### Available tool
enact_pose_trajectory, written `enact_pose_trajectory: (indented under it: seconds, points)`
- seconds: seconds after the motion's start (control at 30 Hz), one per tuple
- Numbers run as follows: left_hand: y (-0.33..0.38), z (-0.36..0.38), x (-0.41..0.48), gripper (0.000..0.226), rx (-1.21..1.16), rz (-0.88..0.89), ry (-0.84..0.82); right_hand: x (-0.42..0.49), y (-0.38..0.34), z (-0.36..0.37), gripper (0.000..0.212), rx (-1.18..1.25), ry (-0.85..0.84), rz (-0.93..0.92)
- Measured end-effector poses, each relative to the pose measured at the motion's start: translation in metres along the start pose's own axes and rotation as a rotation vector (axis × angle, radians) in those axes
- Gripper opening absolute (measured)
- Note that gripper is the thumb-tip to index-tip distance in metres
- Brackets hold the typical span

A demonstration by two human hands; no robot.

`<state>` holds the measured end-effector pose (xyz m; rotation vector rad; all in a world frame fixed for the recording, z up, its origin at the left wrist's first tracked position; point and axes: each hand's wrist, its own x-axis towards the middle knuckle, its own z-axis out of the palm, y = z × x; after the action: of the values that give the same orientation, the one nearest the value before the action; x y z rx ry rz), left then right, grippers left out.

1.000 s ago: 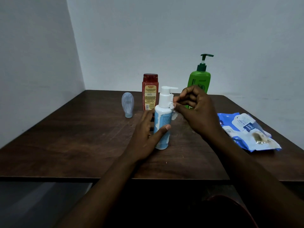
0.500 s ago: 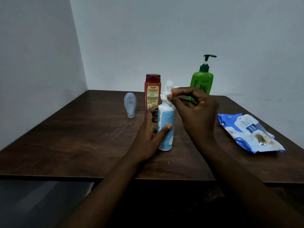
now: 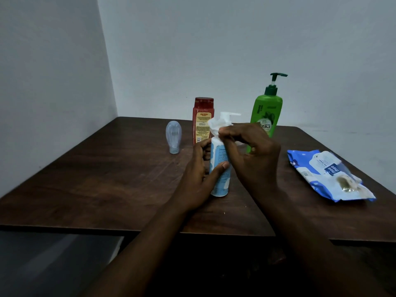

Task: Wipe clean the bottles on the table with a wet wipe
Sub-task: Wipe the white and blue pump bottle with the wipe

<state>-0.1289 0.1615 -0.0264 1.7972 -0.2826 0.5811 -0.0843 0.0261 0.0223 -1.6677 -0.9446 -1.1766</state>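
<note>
You work at a dark brown wooden table (image 3: 96, 189), and the job looks to be in its first part. Taking the bottle in your hands as the centre, the blue-and-white plastic pack of wet wipes (image 3: 327, 174) lies flat at 3 o'clock, well apart. The tall green plastic pump bottle (image 3: 267, 112) stands upright at 1 o'clock and the red flat-capped plastic bottle (image 3: 202, 116) at 12 o'clock, just behind. Nothing shows whether either has been wiped.

The white-and-blue plastic pump bottle (image 3: 221, 183) stands upright near the table's middle. Your left hand (image 3: 199, 179) grips its body, thumb across the front. This is the one being cleaned, and you are at its neck under the pump; the lower body probably remains.

The small translucent bluish bottle (image 3: 173, 136) stands on its cap at 10 o'clock, untouched by either hand.

Your right hand (image 3: 255, 155) pinches the crumpled white wet wipe (image 3: 214, 125) against the neck. By my reckoning three bottles may be left.
</note>
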Motion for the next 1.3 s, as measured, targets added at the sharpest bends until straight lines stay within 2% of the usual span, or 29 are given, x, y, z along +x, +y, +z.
enact_pose_trajectory:
  seconds: [0.23, 0.37, 0.57, 0.8, 1.03, 1.17, 1.3]
  points:
    - [-0.002, 0.000, 0.001, 0.058, 0.022, -0.021, -0.017, -0.003, 0.004, -0.002, 0.011, 0.168, 0.055, 0.331]
    - [-0.001, 0.000, 0.002, 0.056, 0.029, -0.030, -0.046, 0.007, 0.001, -0.001, 0.011, 0.450, 0.068, 0.640]
    - [-0.005, 0.000, 0.002, 0.056, 0.014, -0.059, -0.061, 0.022, 0.009, 0.002, 0.022, 0.798, 0.064, 0.883]
    - [-0.003, 0.000, 0.001, 0.050, -0.020, -0.080, -0.079, 0.038, 0.015, 0.002, 0.024, 1.033, -0.027, 0.984]
    - [-0.001, 0.000, -0.001, 0.047, -0.004, -0.072, -0.089, 0.045, 0.017, 0.001, 0.029, 1.140, -0.214, 0.954]
    - [0.000, -0.001, -0.001, 0.045, 0.008, -0.062, -0.084, 0.061, 0.021, -0.011, 0.033, 1.075, -0.403, 0.952]
    - [-0.001, 0.000, -0.001, 0.044, 0.001, -0.075, -0.105, 0.084, 0.023, -0.022, 0.044, 0.826, -0.579, 0.872]
